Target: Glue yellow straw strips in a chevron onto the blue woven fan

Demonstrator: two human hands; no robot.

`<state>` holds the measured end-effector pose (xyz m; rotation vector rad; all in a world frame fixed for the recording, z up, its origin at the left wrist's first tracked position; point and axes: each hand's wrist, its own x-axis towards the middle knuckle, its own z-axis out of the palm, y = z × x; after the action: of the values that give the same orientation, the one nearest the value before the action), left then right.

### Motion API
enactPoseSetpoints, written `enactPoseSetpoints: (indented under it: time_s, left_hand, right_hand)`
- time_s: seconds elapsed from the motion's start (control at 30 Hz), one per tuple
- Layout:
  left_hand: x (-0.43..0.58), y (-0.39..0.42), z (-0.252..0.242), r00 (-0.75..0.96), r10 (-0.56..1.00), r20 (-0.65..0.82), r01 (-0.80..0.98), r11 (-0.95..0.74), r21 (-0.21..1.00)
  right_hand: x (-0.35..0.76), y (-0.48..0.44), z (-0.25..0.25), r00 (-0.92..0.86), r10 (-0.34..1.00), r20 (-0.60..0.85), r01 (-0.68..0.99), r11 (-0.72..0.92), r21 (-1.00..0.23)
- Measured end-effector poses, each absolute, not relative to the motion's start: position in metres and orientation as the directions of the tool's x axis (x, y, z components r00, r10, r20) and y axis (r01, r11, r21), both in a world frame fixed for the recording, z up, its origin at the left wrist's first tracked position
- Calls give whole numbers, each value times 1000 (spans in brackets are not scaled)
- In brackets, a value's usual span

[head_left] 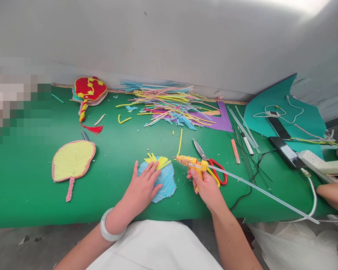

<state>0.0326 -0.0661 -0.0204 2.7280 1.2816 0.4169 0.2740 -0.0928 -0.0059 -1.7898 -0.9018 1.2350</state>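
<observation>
While the left hand (143,183) lies flat on a blue piece (167,182), as the head view shows, its fingers are spread apart and press lightly over some short yellow strips (151,156). These strips lie like rays on the upper part of the blue piece, which is placed on the green surface (124,146), near its front edge. The right hand (207,187) has its fingers closed around the handle of a yellow glue gun (192,163). The tip of the gun points to the left, just beside the blue piece, and a long clear glue stick (256,191) comes out from its back. Near the tip, one yellow strip (180,139) lies alone. Behind the right hand are scissors (203,153) with red and yellow handles, their blades a little apart. To the left lies a yellow fan (73,159) with pink border, and farther back a red fan (84,88). By the wall is a pile of coloured strips (171,101), partly over a purple board (225,120).
</observation>
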Motion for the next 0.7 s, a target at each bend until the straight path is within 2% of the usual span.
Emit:
enactPoseSetpoints:
  time_s: [0.27, 0.47, 0.53, 0.6, 0.7]
  left_hand:
    - [33, -66, -20, 605, 773, 191, 743, -634, 213]
    - [33, -67, -22, 597, 775, 207, 743, -631, 222]
    - [33, -67, -23, 595, 777, 208, 741, -630, 233]
    - [33, -67, -23, 590, 781, 205, 742, -625, 244]
    - [33, -67, -24, 585, 785, 205, 742, -620, 255]
  right_hand:
    - [279, -88, -2, 303, 882, -361, 136, -415, -900]
    - [309, -68, 11, 371, 896, -245, 156, -320, -934]
    - [332, -55, 11, 435, 878, -199, 231, -323, -918]
    - [359, -40, 8, 511, 849, -132, 384, -363, -849]
    - [394, -17, -2, 485, 874, 31, 686, -358, -633]
